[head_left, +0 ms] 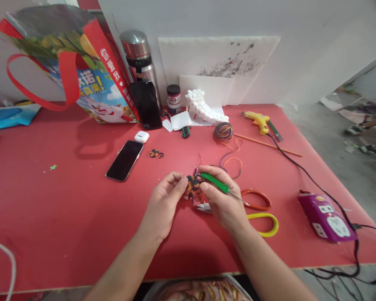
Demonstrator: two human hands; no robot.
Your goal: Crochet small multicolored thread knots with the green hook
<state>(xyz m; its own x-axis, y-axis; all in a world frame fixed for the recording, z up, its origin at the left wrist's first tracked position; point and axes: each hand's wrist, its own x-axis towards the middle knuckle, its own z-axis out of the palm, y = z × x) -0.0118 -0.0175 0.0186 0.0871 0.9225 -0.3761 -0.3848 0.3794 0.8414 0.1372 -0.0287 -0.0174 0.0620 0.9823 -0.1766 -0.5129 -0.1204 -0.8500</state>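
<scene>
Between my hands is a small multicoloured crochet piece [193,187], dark with orange and purple loops. My left hand [169,196] pinches its left edge between thumb and fingers. In my right hand [222,196] lies a green-handled crochet hook [215,182], its thin metal tip pointing up and left past the piece; the right fingertips also touch the piece. Strands of yarn [231,161] trail from a variegated yarn ball [223,131] toward my right hand. Under that hand lie scissors [263,225] with one orange and one yellow handle, partly hidden.
A black phone [125,161], an earbud case [142,136] and another small crochet piece [156,154] lie left of centre. Rightward are a yellow glue gun [257,121], an orange stick [269,145] and a purple power socket [327,217]. A bag [103,96] and a steel flask [141,54] stand behind.
</scene>
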